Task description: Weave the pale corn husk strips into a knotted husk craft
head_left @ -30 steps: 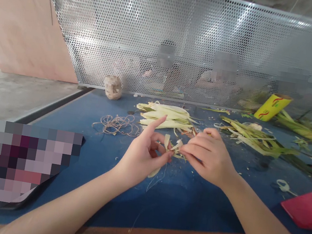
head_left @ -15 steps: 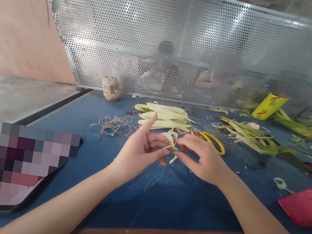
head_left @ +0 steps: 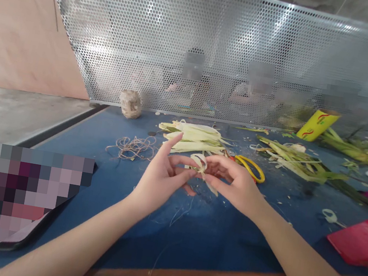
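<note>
Between my fingertips is a small looped piece of pale corn husk [head_left: 202, 163], with a short end sticking out below on the right. My left hand [head_left: 168, 173] pinches it from the left, thumb against fingers. From the right, my right hand [head_left: 233, 181] pinches the same piece between thumb and fingers. Just beyond my hands lies a stack of pale husk leaves [head_left: 194, 137]. Yellow-handled scissors [head_left: 252, 168] rest behind my right hand, their blades partly hidden. A tangle of thin brown string [head_left: 133, 148] lies left of the husks.
A perforated metal screen [head_left: 152, 33] borders the blue table [head_left: 139, 239] at the back, with people behind it. Greener husks [head_left: 300, 162] and a yellow roll [head_left: 318, 126] are at right, near a red packet [head_left: 362, 239]. A wrapped roll [head_left: 131, 104] stands at back left; a blurred-out tablet-like object [head_left: 22, 205] lies front left.
The husk piece has turned between my fingers; its loop now shows more openly and its loose end points right. My right fingers have shifted slightly, while the table items stay put.
</note>
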Demonstrator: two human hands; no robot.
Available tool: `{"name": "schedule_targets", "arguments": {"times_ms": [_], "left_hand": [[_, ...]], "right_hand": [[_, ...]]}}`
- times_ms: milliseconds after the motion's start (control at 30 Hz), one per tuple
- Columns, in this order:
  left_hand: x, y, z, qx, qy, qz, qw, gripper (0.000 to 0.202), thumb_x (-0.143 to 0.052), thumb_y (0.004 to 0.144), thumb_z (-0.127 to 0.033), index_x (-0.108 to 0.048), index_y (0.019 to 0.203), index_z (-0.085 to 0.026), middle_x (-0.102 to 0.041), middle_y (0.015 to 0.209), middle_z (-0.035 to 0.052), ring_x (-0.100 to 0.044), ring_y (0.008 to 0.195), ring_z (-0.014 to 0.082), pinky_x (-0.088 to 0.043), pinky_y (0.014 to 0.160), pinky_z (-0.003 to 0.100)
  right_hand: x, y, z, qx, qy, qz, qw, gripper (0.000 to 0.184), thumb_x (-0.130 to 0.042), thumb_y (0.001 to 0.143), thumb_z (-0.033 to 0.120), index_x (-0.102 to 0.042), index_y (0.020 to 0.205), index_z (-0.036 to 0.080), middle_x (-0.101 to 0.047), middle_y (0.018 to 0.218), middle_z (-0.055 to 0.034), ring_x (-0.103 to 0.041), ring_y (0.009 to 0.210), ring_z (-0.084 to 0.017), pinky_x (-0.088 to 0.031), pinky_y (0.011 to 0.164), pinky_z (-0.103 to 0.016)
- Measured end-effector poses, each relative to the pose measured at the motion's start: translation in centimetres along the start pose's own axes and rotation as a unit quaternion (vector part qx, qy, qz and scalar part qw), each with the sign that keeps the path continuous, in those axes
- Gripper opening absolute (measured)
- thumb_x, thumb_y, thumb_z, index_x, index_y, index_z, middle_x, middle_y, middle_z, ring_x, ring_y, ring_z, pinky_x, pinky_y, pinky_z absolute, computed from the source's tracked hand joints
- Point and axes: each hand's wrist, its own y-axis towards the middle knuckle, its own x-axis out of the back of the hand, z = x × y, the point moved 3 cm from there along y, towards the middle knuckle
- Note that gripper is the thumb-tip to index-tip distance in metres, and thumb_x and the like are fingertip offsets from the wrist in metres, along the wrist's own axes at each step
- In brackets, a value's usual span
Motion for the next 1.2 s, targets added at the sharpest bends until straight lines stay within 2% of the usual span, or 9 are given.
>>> {"name": "schedule_targets", "arguments": {"times_ms": [167, 367, 433, 533, 700, 833, 900, 1033, 1200], "left_hand": [[-0.2, -0.4, 0.1, -0.048, 0.077, 0.021, 0.996, 0.077, -0.059, 0.073, -0.011, -0.015, 0.134, -0.029, -0.057, 0.090, 0.0019, -0.062, 0.064, 0.0117, -0.052, 0.045, 0.020], [-0.2, -0.7, 0.2, -0.050, 0.109, 0.037, 0.992, 0.070, -0.050, 0.082, -0.023, -0.008, 0.137, -0.032, -0.057, 0.107, 0.0100, -0.065, 0.066, 0.0156, -0.045, 0.035, 0.017], [-0.3, -0.8, 0.4, -0.044, 0.097, 0.050, 0.993, 0.067, -0.046, 0.084, -0.020, -0.007, 0.137, -0.031, -0.057, 0.109, 0.0112, -0.066, 0.066, 0.0149, -0.047, 0.039, 0.018], [-0.3, -0.8, 0.4, -0.068, 0.126, 0.064, 0.988, 0.074, -0.051, 0.079, -0.012, -0.009, 0.138, -0.027, -0.059, 0.107, 0.0102, -0.065, 0.069, 0.0135, -0.049, 0.050, 0.020], [0.1, -0.9, 0.0, -0.160, 0.287, 0.039, 0.944, 0.074, -0.054, 0.076, -0.011, -0.016, 0.138, -0.023, -0.068, 0.082, 0.0023, -0.064, 0.070, 0.0125, -0.050, 0.062, 0.022], [0.2, -1.2, -0.1, -0.215, 0.421, 0.027, 0.881, 0.067, -0.051, 0.079, -0.013, -0.020, 0.137, -0.026, -0.070, 0.082, -0.0007, -0.065, 0.071, 0.0112, -0.050, 0.067, 0.021], [0.2, -1.3, 0.0, -0.226, 0.454, 0.020, 0.861, 0.064, -0.050, 0.080, -0.016, -0.021, 0.137, -0.024, -0.071, 0.083, 0.0005, -0.066, 0.072, 0.0123, -0.050, 0.069, 0.021], [0.3, -1.2, 0.0, -0.227, 0.467, 0.019, 0.855, 0.064, -0.051, 0.081, -0.018, -0.020, 0.137, -0.022, -0.071, 0.083, 0.0018, -0.067, 0.076, 0.0143, -0.050, 0.068, 0.022], [0.2, -1.0, -0.1, -0.204, 0.445, 0.029, 0.871, 0.067, -0.051, 0.080, -0.019, -0.017, 0.138, -0.022, -0.071, 0.083, 0.0018, -0.067, 0.075, 0.0148, -0.051, 0.069, 0.024]], "right_hand": [[-0.4, 0.3, -0.8, -0.093, 0.112, 0.024, 0.989, 0.015, -0.065, 0.072, 0.027, -0.062, 0.083, 0.017, -0.062, 0.075, -0.0016, -0.057, 0.064, -0.011, -0.046, 0.057, -0.024], [-0.5, 0.4, -1.6, -0.100, 0.243, 0.008, 0.965, 0.013, -0.069, 0.068, 0.023, -0.065, 0.080, 0.020, -0.061, 0.067, 0.0016, -0.052, 0.054, -0.008, -0.043, 0.051, -0.022], [-0.6, 0.3, -1.6, -0.104, 0.275, 0.012, 0.956, 0.013, -0.070, 0.067, 0.023, -0.066, 0.079, 0.021, -0.062, 0.068, 0.0014, -0.056, 0.057, -0.009, -0.046, 0.055, -0.023], [-0.9, 0.2, -1.6, -0.123, 0.306, 0.032, 0.944, 0.012, -0.071, 0.066, 0.024, -0.067, 0.077, 0.021, -0.065, 0.070, 0.0007, -0.060, 0.063, -0.011, -0.050, 0.062, -0.027], [-1.1, 0.1, -1.6, -0.161, 0.341, 0.035, 0.926, 0.014, -0.074, 0.061, 0.021, -0.067, 0.072, 0.020, -0.065, 0.066, 0.0019, -0.059, 0.058, -0.009, -0.048, 0.055, -0.022], [-1.2, 0.0, -1.7, -0.198, 0.378, 0.045, 0.903, 0.017, -0.077, 0.056, 0.023, -0.067, 0.069, 0.020, -0.062, 0.054, 0.0047, -0.054, 0.046, -0.007, -0.043, 0.045, -0.020], [-1.2, 0.0, -1.8, -0.216, 0.375, 0.046, 0.900, 0.017, -0.077, 0.056, 0.024, -0.067, 0.069, 0.020, -0.064, 0.054, 0.0034, -0.055, 0.046, -0.007, -0.041, 0.043, -0.019], [-1.4, 0.0, -2.1, -0.247, 0.370, 0.043, 0.895, 0.018, -0.078, 0.055, 0.024, -0.068, 0.069, 0.019, -0.066, 0.057, 0.0008, -0.050, 0.042, -0.006, -0.036, 0.039, -0.018], [-1.6, 0.0, -1.8, -0.241, 0.384, 0.052, 0.890, 0.018, -0.078, 0.054, 0.025, -0.070, 0.069, 0.017, -0.058, 0.047, 0.0025, -0.039, 0.037, -0.004, -0.025, 0.036, -0.018]]}}
